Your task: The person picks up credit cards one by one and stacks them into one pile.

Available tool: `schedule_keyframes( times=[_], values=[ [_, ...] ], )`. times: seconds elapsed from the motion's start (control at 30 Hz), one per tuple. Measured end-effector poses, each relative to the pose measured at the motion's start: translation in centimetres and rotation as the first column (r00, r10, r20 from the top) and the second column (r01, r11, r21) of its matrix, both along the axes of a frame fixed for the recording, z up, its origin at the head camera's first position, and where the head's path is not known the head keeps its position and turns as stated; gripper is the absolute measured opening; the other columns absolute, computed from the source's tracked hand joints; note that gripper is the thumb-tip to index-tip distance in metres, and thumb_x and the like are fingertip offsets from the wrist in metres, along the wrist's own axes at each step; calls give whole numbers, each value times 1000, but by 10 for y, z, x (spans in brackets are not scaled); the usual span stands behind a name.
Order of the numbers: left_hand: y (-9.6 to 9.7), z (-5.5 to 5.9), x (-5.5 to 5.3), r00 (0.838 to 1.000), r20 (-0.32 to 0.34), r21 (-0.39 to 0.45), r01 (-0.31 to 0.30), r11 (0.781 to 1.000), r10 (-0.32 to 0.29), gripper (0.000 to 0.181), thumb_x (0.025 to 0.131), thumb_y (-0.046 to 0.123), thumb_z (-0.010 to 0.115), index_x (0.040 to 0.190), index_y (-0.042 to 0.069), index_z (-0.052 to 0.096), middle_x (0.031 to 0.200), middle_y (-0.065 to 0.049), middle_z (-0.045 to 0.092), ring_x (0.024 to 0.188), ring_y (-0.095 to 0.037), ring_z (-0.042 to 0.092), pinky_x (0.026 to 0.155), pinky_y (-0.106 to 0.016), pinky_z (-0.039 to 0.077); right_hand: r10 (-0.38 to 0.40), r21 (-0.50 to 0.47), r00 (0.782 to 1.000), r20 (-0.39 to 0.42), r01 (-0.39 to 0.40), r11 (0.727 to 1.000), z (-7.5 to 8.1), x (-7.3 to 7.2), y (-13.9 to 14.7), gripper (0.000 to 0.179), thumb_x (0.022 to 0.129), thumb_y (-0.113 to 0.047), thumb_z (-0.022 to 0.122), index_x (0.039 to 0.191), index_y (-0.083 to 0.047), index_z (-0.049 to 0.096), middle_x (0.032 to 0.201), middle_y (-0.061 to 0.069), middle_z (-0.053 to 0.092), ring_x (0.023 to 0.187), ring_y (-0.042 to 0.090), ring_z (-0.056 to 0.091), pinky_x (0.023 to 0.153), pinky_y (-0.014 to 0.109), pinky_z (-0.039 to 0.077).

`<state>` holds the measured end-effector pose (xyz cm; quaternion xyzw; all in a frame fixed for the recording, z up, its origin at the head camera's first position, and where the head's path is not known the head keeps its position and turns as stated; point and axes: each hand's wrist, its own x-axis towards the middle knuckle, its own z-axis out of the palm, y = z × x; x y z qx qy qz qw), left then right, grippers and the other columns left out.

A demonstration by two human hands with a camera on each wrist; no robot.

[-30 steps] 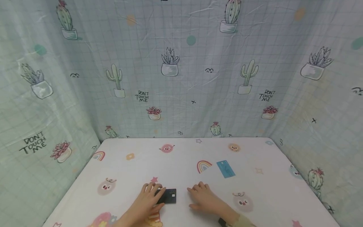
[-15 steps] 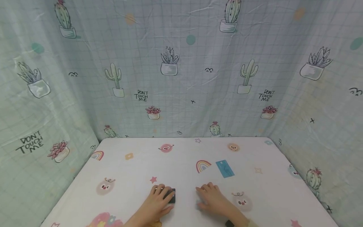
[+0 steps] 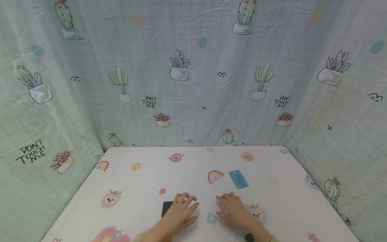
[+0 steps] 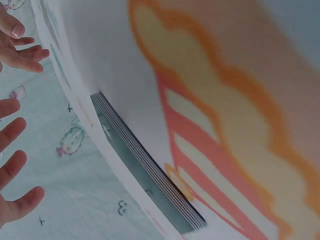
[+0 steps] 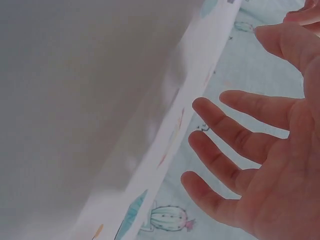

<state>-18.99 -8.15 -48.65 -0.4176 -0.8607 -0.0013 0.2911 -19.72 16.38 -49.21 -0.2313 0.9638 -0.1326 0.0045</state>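
A neat stack of black cards [image 3: 166, 207] lies flat on the table, partly hidden in the head view by my left hand [image 3: 181, 210]. In the left wrist view the layered edges of the card stack [image 4: 150, 167] show, apart from the fingers. My left hand is held over the table with spread, slightly bent fingers and grips nothing. Facing it across a small gap, my right hand [image 3: 234, 210] also hovers with loose, spread fingers. Its palm [image 5: 285, 165] is bare in the right wrist view. A single blue card [image 3: 238, 179] lies beyond the right hand.
The white table [image 3: 145, 188] has printed rainbows, stars and faces, which are flat pattern. A cactus-print curtain [image 3: 193, 124] hangs behind the table and along both sides.
My left hand has come off the black card stack and shifted right, baring the stack's left end. My right hand has moved a little to the right. The blue card stays put.
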Motion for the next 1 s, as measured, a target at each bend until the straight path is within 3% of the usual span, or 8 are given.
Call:
schedule_keyframes(
  times=[0.3,0.43,0.6,0.8,1.0],
  values=[
    [24,0,-8,1000,10,-12,29,999,-29,31,77,41,63,101,23,57,107,5,52,99,-15,42,83,-34,37,-90,-84,996,24,92,992,0,-2,15,51,79,-36,62,121,-9,52,108,4,55,98,20,43,83,45,38],
    [34,0,-13,999,41,-23,37,999,-36,31,77,39,64,102,22,57,108,5,53,100,-15,42,84,-33,36,-143,-105,990,-15,141,984,0,-3,22,50,78,-33,64,119,-7,54,106,6,56,98,23,45,82,46,38],
    [48,2,-23,998,50,-36,34,999,-32,30,79,39,62,103,22,57,107,6,53,99,-15,42,83,-33,37,-229,-33,969,-94,226,973,-3,-8,31,48,77,-34,65,115,-6,56,103,8,57,96,27,47,76,47,39],
    [62,4,-36,998,43,-21,46,999,-45,31,78,37,64,104,22,58,105,6,54,98,-15,43,82,-31,38,-305,36,950,-65,307,951,-4,-16,41,49,77,-36,64,114,-4,56,106,13,56,96,31,47,74,49,40],
    [72,4,-48,999,20,-21,46,999,-45,30,80,36,63,105,22,58,104,7,55,98,-14,45,82,-30,39,-307,54,950,-61,310,949,-6,-22,54,47,79,-34,63,113,-3,55,107,16,56,94,32,46,75,51,39]
  ],
)
